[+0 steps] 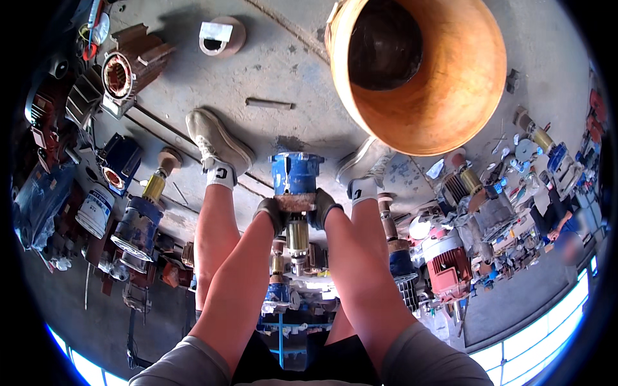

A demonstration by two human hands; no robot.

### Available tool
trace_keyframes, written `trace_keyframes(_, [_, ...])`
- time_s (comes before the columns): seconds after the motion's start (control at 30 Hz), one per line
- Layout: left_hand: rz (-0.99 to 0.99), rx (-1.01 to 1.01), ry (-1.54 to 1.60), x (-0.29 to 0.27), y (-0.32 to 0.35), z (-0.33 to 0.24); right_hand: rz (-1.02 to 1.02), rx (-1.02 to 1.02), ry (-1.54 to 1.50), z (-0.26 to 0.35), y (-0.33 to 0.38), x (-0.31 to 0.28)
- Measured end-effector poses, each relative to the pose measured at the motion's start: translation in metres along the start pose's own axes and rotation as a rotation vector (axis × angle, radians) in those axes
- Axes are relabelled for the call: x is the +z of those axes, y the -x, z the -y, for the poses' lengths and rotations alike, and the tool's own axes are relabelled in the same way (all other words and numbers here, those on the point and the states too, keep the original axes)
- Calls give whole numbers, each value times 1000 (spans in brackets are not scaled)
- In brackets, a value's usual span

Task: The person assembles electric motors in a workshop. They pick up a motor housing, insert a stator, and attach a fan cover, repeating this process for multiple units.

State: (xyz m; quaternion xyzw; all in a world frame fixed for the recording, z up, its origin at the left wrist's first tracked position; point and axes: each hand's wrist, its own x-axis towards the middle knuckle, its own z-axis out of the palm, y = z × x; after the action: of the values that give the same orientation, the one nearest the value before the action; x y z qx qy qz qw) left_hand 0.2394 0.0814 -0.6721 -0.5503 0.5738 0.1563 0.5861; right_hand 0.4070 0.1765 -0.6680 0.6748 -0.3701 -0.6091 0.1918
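I see the left hand (270,213) and the right hand (321,210), both in dark gloves, which hold from two sides a blue cylindrical metal housing (296,174); near the pale right shoe (364,162) there stands a large round orange tub (454,90)

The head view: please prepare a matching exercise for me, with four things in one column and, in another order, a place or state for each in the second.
Column 1
1. Blue motor part
2. Orange container
3. Short rod
4. Red motor

Column 2
A. Lying on the floor, near the top middle of the picture
B. At the lower right, among other machine parts
C. Between the gloved left hand and the gloved right hand
D. At the upper right, its wide mouth toward the camera

Right pairs: 1-C, 2-D, 3-A, 4-B
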Motion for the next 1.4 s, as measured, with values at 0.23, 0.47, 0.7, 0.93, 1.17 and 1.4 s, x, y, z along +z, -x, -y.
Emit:
trace_keyframes(0.23, [-125, -266, -13, 45, 20, -12, -46, 10, 95, 36, -15, -18])
trace_keyframes(0.47, [-54, -67, -190, 43, -1, -73, -228, -138, 300, 62, 50, 45])
trace_keyframes(0.7, [-103, 87, -375, 51, 11, -107, -140, -333, 444, 77, 68, 87])
trace_keyframes(0.93, [-185, -1, -421, 67, 79, -110, -335, -400, 497, 57, 104, 63])
trace_keyframes(1.17, [-57, 953, 263, -43, 156, -274, -277, -1239, 1186, 23, 229, 196])
trace_keyframes(1.4, [-415, 965, 331, -96, 265, -471, 123, -908, 1006, 38, 284, 441])
